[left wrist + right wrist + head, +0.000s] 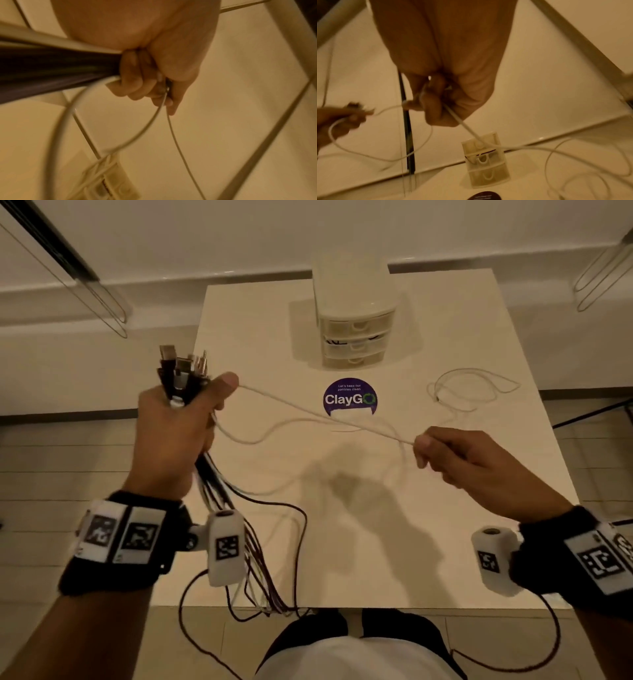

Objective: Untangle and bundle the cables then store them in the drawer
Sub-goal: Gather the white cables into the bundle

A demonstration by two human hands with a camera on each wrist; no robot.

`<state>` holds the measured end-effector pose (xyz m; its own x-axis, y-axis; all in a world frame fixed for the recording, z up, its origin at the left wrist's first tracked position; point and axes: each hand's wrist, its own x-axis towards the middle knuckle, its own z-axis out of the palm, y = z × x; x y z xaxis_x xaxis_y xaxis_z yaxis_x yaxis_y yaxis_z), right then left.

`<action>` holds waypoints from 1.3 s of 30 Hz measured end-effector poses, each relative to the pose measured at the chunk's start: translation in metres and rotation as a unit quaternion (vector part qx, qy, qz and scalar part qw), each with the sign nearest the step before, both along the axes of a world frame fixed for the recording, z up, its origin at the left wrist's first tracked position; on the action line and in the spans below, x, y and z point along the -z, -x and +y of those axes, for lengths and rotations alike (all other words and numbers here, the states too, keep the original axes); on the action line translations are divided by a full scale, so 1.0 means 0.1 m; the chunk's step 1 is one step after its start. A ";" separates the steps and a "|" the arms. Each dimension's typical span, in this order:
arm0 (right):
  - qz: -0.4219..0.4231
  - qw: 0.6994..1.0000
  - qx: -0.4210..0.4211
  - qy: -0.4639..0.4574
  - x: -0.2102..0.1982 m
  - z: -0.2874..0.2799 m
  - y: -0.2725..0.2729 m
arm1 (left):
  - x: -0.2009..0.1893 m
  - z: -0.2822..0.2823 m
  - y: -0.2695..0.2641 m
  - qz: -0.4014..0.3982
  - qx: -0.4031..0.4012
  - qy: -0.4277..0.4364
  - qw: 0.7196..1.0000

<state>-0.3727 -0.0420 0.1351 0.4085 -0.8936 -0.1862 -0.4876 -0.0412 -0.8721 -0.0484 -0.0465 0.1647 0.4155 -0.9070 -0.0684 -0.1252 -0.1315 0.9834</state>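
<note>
White cable (325,416) runs taut across the middle of the head view, from your left hand (178,419) at centre left to your right hand (469,460) at centre right, which pinches it between thumb and fingers. Your left hand is clenched around a bundle of cables (181,378), mostly dark, with their connector ends sticking up above the fist and the tails hanging past the near table edge towards the bottom of the frame. More of the white cable lies in loose loops on the table (428,542) at right. At top centre stands the small drawer unit (354,337), three drawers, all closed. A round purple sticker (349,397) sits just below it.
</note>
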 end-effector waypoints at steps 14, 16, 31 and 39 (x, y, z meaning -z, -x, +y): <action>-0.052 0.992 -0.011 0.115 0.02 0.19 -0.81 | 0.19 0.21 0.74 0.035 0.252 -0.155 0.955; -0.041 0.993 -0.020 0.107 0.01 0.17 -0.72 | 0.20 0.20 0.68 0.032 0.236 -0.133 0.962; 0.090 0.994 0.034 0.054 0.27 0.20 0.18 | -0.16 0.01 -0.11 -0.152 0.076 -0.062 0.983; 0.087 0.984 -0.070 0.137 -0.16 0.15 -0.54 | -0.07 0.23 0.83 -0.213 0.349 -0.118 0.905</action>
<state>-0.3187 -0.0267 0.1516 0.5137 -0.8576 -0.0241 -0.6022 -0.3404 -0.7221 -0.1310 -0.0234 0.1716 -0.2197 -0.9395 -0.2628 -0.6198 -0.0736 0.7813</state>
